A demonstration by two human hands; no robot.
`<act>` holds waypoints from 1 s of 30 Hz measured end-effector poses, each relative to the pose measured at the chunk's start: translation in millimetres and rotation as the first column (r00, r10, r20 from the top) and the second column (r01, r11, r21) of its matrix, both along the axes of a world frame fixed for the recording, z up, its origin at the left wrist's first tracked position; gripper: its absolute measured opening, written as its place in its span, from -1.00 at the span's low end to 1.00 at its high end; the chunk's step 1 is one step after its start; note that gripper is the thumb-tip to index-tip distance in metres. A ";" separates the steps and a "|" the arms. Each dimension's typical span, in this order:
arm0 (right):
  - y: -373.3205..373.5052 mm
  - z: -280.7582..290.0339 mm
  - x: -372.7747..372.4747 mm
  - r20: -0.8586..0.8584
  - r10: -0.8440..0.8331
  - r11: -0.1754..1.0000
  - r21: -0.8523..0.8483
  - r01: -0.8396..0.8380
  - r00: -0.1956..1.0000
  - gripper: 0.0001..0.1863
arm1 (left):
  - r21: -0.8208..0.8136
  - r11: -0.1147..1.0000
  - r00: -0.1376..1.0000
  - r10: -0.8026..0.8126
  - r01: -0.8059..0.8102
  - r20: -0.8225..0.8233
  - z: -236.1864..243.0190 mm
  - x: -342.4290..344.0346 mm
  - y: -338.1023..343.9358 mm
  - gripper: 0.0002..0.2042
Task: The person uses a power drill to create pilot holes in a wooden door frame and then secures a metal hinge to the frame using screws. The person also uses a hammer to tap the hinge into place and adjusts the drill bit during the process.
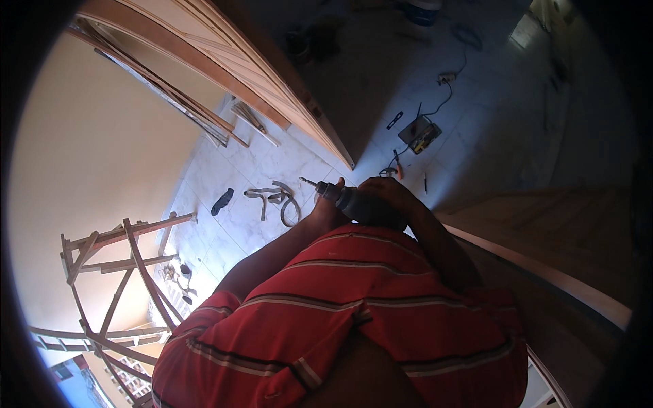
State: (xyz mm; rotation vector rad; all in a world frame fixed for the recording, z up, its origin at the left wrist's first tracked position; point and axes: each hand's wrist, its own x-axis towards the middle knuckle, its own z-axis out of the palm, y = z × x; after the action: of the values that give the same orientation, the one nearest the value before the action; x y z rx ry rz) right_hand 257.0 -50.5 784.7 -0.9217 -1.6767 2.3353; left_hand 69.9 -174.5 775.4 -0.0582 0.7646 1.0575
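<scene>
A dark power drill is held close against my front, its chuck and thin bit aimed to the left and slightly away from me. My left hand grips it near the chuck, with the thumb beside the front end. Over the rear of the drill's body lies my right hand, its fingers bent around the tool and partly hidden. Beyond my left hand, coiled grey strips lie on the pale tiled floor, with a dark cloth-like item farther left.
A wooden door stands open ahead. On the floor beyond are an open tool case, orange-handled pliers and a power strip with its cable. Wooden scaffolding stands at left; long wood pieces lean on the wall.
</scene>
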 end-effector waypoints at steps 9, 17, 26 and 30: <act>-13.4 19.5 -12.7 0.266 0.080 0.993 0.064 -0.100 0.961 -0.53 | 0.304 0.952 0.941 -0.059 -0.048 0.334 -22.5 -4.7 -6.9 -0.48; -52.5 37.0 -59.4 0.294 0.097 0.993 0.033 -0.111 0.951 -0.60 | 0.004 0.983 0.974 0.180 -0.183 0.139 8.2 -28.4 -62.5 -0.50; -79.5 20.1 -90.9 0.102 0.208 0.976 -0.089 -0.199 0.973 -0.44 | 0.057 0.826 0.802 0.525 -0.561 0.285 1.0 -63.7 -121.2 -0.38; -98.6 20.6 -79.9 -0.099 0.010 0.681 -0.728 -0.080 0.995 -0.29 | 0.150 0.721 0.698 0.565 -0.677 0.439 -1.9 -87.0 -159.1 -0.35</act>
State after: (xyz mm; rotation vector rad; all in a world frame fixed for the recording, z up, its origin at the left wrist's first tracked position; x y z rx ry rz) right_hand 177.2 -149.0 805.4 -0.8371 -0.6682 3.0815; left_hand -17.2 -333.6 773.5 -0.2674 0.2135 1.7621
